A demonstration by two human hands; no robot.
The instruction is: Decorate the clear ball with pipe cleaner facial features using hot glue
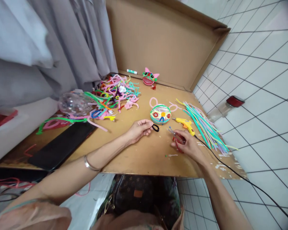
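Observation:
My left hand (141,130) pinches a small black pipe-cleaner loop (156,128) between thumb and fingertips, just above the table. Red-handled pliers (176,139) are in my right hand (186,143), their metal jaws pointing up and left. Between and beyond my hands sits a round face (160,120) made of coloured pipe cleaners, with red eyes, an orange nose and a blue piece below it. Pale pink loops (153,102) lie at its upper left and upper right. A yellow glue gun (185,124) rests right of the face, its nozzle towards it.
Pipe cleaners (206,127) lie bundled at right; a tangled pile (117,91) is at left. A finished-looking face with pink ears (148,77) and a glue stick (132,72) stand near the cardboard (163,41). A black phone-like slab (62,143) lies left. The glue gun's cord (230,166) trails right.

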